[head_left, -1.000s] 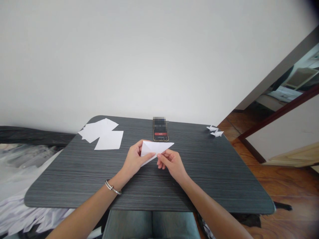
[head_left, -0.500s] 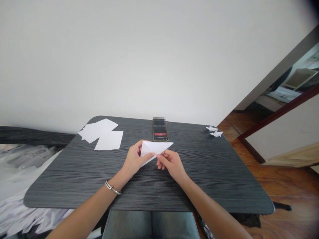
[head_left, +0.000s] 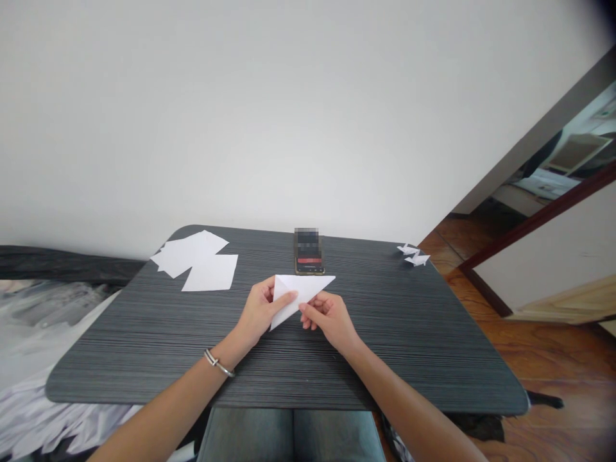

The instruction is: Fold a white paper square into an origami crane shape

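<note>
Left hand [head_left: 262, 310], right hand [head_left: 330, 319], both pinching folded paper triangle [head_left: 301, 295]

light: bright, diffuse, even on the white wall [head_left: 289, 115] | shadows: faint, soft | focus: folded paper triangle [head_left: 303, 285] sharp | blur: phone [head_left: 308, 253] pixelated at 12 o'clock | edges: wooden door frame [head_left: 539, 216] bowed at 2 o'clock, dark vignette at 1 o'clock

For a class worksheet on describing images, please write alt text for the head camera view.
A person's left hand, wearing a metal bangle, and right hand hold a triangle of folded white paper over a dark striped table. Loose white paper sheets lie at the far left, a phone at the far edge, and small folded paper figures near the far right corner.
</note>
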Demonstrator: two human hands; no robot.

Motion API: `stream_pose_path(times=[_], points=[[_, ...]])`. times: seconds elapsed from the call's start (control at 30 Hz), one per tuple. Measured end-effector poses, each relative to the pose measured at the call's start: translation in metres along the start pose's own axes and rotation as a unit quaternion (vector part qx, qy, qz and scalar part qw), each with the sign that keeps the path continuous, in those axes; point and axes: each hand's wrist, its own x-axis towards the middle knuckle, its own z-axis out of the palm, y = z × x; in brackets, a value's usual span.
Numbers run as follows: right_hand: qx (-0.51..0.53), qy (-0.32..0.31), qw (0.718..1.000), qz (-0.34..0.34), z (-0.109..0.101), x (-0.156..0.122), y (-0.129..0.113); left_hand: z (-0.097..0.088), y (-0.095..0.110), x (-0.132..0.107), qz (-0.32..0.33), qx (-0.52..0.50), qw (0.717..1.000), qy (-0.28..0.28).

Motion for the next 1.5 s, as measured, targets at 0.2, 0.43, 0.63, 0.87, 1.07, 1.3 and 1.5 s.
stream_pose_path(times=[0.2, 0.43, 0.63, 0.87, 1.07, 1.3, 1.5], points=[[0.012, 0.068, 0.997, -0.033, -0.0039, -0.0008, -0.0062, -0.0006, -0.0024, 0.0001, 0.017, 0.022, 1.000, 0.009], [0.001, 0.029, 1.000, -0.003, -0.0026, 0.0014, -0.0044, -0.0010, -0.0036, 0.0011, 0.030, 0.027, 0.999, 0.024], [-0.016, 0.005, 1.000, 0.010, -0.0008, 0.0009, -0.0052, -0.0016, -0.0035, 0.0012, 0.051, 0.038, 0.997, 0.050], [-0.026, -0.005, 0.999, 0.020, 0.0004, -0.0009, -0.0073, -0.0008, -0.0022, 0.0004, 0.060, 0.034, 0.996, 0.064], [-0.007, 0.045, 0.999, -0.013, -0.0018, 0.0002, -0.0042, -0.0009, -0.0024, 0.0005, 0.046, 0.051, 0.997, 0.032], [-0.020, 0.037, 0.999, -0.021, -0.0029, 0.0006, -0.0035, -0.0008, -0.0012, 0.0005, 0.008, 0.078, 0.997, -0.009], [-0.027, 0.026, 0.999, -0.016, -0.0027, 0.0001, -0.0053, -0.0016, -0.0032, 0.0003, -0.017, 0.075, 0.997, -0.014]])
